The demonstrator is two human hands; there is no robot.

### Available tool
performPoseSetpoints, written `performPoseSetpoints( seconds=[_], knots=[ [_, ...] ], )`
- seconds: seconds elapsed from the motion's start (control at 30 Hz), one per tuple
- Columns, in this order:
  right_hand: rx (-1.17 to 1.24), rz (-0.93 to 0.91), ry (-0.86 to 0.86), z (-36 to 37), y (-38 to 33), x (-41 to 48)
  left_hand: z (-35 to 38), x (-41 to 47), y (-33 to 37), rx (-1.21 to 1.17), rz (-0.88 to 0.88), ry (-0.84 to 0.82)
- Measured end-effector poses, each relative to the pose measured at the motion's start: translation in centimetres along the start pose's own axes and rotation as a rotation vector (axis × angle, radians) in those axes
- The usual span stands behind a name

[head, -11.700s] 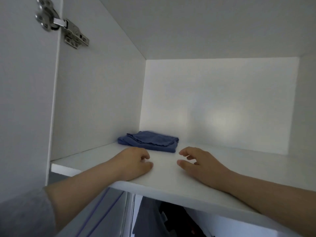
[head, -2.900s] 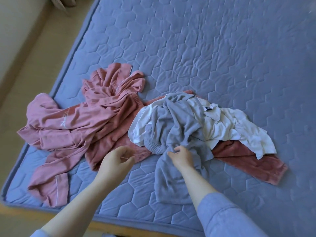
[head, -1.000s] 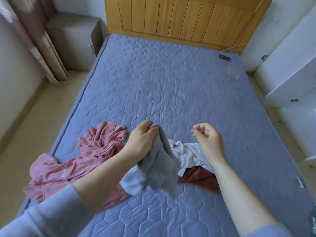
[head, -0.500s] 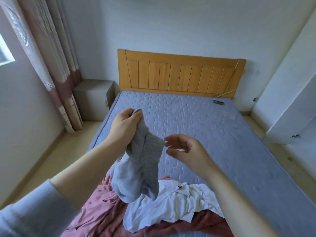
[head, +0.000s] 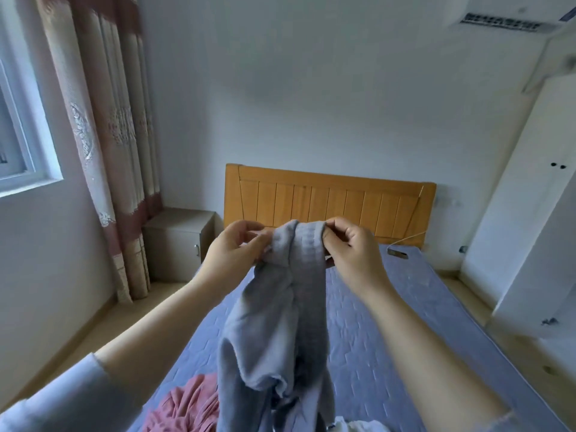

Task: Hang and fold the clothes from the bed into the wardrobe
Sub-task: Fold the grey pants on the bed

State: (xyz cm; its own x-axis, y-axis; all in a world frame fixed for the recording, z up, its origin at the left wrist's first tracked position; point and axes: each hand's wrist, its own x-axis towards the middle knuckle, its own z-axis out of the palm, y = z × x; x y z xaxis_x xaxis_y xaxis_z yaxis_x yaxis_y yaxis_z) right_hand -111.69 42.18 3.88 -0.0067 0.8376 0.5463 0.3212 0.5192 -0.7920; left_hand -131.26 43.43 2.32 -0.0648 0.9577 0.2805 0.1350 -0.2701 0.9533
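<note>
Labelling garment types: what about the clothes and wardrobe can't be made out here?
Head view:
Grey garment: hangs bunched from the left hand and right hand, its lower end cut by the bottom edge; type unclear.
Pink garment: mostly hidden behind the grey one and cut off below.
White garment: only a sliver at the bottom edge.
Wardrobe: cut by the right edge; inside unseen.

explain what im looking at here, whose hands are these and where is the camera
No machine here: these are a person's two bare hands, filmed by one wide-angle camera worn on their head, looking forward and down. The left hand and the right hand each pinch the top edge of a grey garment, which hangs between them above the bed. On the bed lie a pink garment and, at the bottom edge, some white cloth. Behind stand a wooden headboard and, at right, a white wardrobe.
</note>
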Motion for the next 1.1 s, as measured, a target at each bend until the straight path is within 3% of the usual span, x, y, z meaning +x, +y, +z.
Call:
performPoseSetpoints(
  seconds=[0.17,0.37,0.43,0.53,0.67,0.9,1.1],
  knots=[
    [-0.211,-0.073,0.015,-0.9,-1.9,3.0,-0.2,-2.9,1.5,0.252,0.42,-0.005],
    [-0.164,-0.062,0.01,-1.4,-4.0,4.2,-0.1,-3.7,2.5,0.744,0.798,-0.152],
    [-0.158,-0.069,-0.007,-1.4,-4.6,4.4,0.0,-3.3,2.1,0.828,0.783,-0.172],
    [-0.156,-0.094,-0.04,-1.2,-5.6,4.8,0.3,-2.2,2.5,0.753,0.727,-0.111],
    [-0.143,-0.132,0.002,-1.7,-6.7,5.7,0.2,-0.4,5.1,0.657,0.792,-0.045],
    [-0.051,-0.042,-0.02,-2.6,-7.0,7.4,-0.8,2.7,9.3,0.641,0.805,0.004],
    [0.07,0.044,-0.145,-2.9,-5.9,6.9,-1.5,5.2,11.1,0.757,0.61,0.159]
  ],
)
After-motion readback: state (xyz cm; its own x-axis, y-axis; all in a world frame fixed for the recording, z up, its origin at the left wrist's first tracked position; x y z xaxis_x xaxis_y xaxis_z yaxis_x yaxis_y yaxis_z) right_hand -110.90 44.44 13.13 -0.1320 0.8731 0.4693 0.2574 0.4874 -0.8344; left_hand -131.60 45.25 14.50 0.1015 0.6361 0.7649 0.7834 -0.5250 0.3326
